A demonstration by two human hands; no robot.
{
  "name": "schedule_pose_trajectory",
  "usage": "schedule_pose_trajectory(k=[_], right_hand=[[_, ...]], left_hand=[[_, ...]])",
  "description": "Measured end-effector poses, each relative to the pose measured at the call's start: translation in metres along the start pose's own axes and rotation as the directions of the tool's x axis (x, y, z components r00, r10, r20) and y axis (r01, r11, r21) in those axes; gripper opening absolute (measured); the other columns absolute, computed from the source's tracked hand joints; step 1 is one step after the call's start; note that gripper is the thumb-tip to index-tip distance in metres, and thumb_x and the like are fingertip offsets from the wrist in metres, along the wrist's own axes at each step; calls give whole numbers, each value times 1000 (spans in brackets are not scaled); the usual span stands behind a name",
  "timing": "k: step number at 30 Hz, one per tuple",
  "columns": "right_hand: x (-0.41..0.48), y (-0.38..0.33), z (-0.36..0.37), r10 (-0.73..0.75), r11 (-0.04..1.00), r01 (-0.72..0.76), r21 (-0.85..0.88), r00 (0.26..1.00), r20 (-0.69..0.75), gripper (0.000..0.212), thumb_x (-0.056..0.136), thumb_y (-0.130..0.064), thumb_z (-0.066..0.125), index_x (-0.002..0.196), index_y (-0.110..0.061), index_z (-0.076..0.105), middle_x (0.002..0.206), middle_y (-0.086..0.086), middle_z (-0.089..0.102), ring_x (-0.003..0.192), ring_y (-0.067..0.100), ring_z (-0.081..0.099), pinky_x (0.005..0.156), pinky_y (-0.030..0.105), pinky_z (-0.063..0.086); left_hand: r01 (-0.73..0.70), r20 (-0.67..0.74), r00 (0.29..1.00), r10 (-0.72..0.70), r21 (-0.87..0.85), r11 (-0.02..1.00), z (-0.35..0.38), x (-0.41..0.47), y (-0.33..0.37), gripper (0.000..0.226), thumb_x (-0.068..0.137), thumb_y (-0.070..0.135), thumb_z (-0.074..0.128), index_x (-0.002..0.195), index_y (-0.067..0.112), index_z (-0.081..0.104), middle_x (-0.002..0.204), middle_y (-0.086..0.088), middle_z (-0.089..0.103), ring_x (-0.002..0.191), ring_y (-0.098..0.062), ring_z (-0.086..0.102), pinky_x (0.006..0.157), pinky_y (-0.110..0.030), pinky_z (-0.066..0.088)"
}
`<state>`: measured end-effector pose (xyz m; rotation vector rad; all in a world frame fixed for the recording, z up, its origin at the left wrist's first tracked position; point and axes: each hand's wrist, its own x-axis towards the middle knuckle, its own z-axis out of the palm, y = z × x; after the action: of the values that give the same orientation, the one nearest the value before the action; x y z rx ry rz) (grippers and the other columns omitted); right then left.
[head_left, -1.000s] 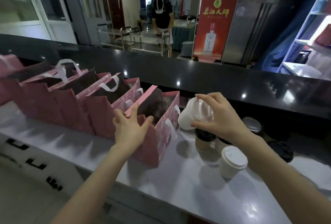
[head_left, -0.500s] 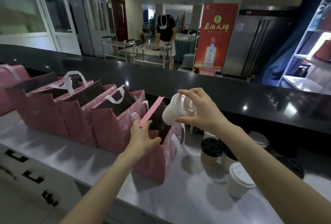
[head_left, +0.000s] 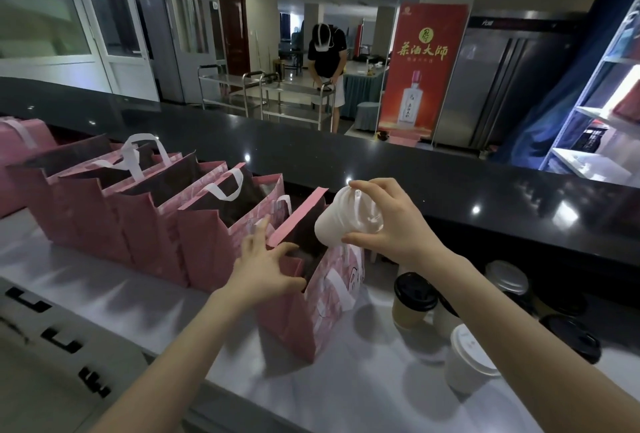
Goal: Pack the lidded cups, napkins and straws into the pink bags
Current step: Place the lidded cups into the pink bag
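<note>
A row of pink bags (head_left: 104, 211) with white handles stands open on the steel counter. My left hand (head_left: 266, 266) grips the near rim of the rightmost pink bag (head_left: 329, 294) and spreads its mouth. My right hand (head_left: 384, 225) holds a white lidded cup (head_left: 337, 221) by its lid, tilted, bottom end over that bag's opening. To the right stand more cups: a tan one with a black lid (head_left: 414, 301), a white-lidded one (head_left: 469, 360), and others behind my right arm. No napkins or straws are visible.
The steel counter (head_left: 104, 294) runs left to right, with a raised black ledge (head_left: 381, 162) behind the bags. Loose black lids (head_left: 571, 335) lie at the right. A person stands at metal trolleys (head_left: 277, 93) far beyond, near a red banner (head_left: 422, 76).
My right hand carried the white cup leftward from above the cup cluster to over the rightmost bag. My left hand has pulled the bag's rim wider.
</note>
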<state>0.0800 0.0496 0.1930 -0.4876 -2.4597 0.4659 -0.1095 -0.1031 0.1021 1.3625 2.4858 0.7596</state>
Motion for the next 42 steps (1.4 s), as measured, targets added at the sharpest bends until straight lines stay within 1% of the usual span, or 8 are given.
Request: schedule_pose_trajectory(k=[7, 14, 22, 26, 29, 31, 36, 42], right_hand=[[5, -9, 7, -20, 999, 20, 32, 1000, 11, 85, 65, -43, 84, 139, -33, 44, 127, -5, 41, 116, 14, 42, 100, 32, 41], [-5, -11, 17, -70, 998, 70, 9, 989, 129, 82, 67, -42, 82, 138, -36, 42, 128, -9, 39, 118, 11, 40, 100, 33, 43], [-27, -5, 32, -42, 996, 53, -71, 987, 153, 80, 69, -44, 78, 138, -36, 40, 132, -6, 38, 120, 14, 38, 99, 38, 44], [-51, 2, 49, 16, 999, -9, -46, 989, 144, 83, 67, -43, 80, 139, -35, 40, 134, -5, 36, 122, 15, 36, 101, 39, 43], [-66, 5, 64, 49, 996, -35, -82, 981, 187, 85, 66, -39, 81, 139, -37, 37, 137, -6, 32, 125, 16, 33, 102, 39, 43], [-72, 7, 73, 53, 995, -31, -98, 973, 226, 84, 67, -38, 79, 139, -36, 36, 137, -6, 31, 125, 16, 33, 101, 38, 43], [-63, 4, 88, 147, 988, -157, 1, 928, 341, 78, 60, -37, 78, 129, -37, 41, 129, -7, 37, 117, 18, 41, 96, 35, 46], [-45, 3, 113, 214, 976, -206, -66, 867, 451, 82, 61, -28, 81, 129, -36, 37, 134, -4, 40, 119, 22, 46, 95, 37, 49]], left_hand=[[13, 70, 998, -1, -175, 984, 0, 1, -5, 114, 48, 50, 69, 150, 34, 22, 133, 7, 20, 130, -25, 32, 102, -41, 45], [-171, 21, 984, 175, -138, 976, -3, -10, -8, 126, 63, 32, 78, 153, 36, -10, 157, 14, -11, 148, -18, 8, 112, -35, 35], [-389, -24, 921, 389, 13, 921, -10, -20, -2, 129, 65, 27, 82, 151, 38, -14, 153, 19, -2, 145, -10, 7, 110, -19, 15], [-380, 26, 924, 381, -41, 924, -5, -27, -6, 129, 64, 23, 79, 150, 41, -15, 153, 21, -4, 147, -15, 11, 113, -20, 22], [-398, 31, 916, 400, -59, 916, -5, -33, -10, 127, 64, 24, 78, 150, 43, -14, 143, 31, -1, 130, -30, 40, 101, -26, 42], [-417, 32, 907, 419, -58, 907, -5, -38, -15, 127, 63, 22, 77, 149, 45, -14, 140, 37, -3, 121, -29, 48, 89, -13, 41], [-427, 36, 901, 432, -95, 899, -4, -47, -25, 123, 64, 17, 73, 150, 46, -11, 147, 35, -6, 116, -21, 50, 74, 4, 35], [-350, 62, 928, 367, -195, 916, -1, -42, -22, 124, 65, 1, 70, 147, 54, -7, 144, 35, -1, 80, -5, 53, 58, -7, 44]])
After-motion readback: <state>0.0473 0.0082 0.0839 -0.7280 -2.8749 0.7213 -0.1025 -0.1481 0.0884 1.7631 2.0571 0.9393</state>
